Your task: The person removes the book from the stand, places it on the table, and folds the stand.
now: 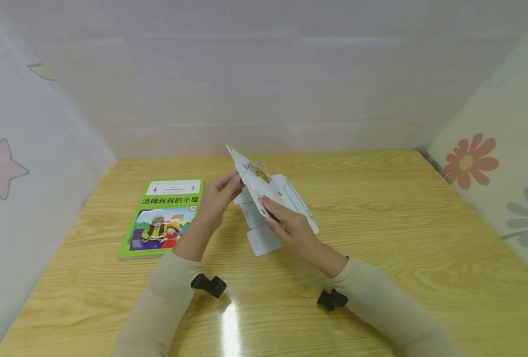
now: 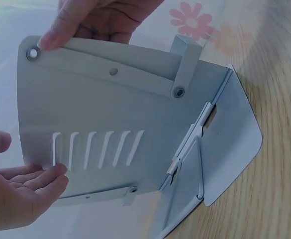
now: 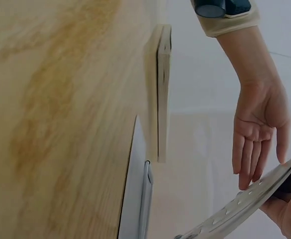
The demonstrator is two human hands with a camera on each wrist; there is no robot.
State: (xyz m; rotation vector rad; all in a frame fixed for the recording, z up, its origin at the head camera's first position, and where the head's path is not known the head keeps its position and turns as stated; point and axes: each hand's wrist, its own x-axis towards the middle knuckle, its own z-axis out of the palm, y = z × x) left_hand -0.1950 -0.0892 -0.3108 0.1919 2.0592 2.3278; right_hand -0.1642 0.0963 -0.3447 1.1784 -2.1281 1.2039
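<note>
A white metal folding book stand lies on the table with its slotted panel raised at a slant. The front of that panel carries a cartoon print in the head view. My right hand pinches the panel's near edge, thumb on one face and fingers on the other. Behind the panel is my left hand; in the left wrist view its fairly straight fingertips touch the back by the slots, thumb held apart. A hinge and a wire prop join panel and base. Folded side arms lie along the panel's back.
To the left of the stand, a green-bordered picture book lies flat on the wooden table. A pale curtain rises behind the table, with printed cloth at both sides.
</note>
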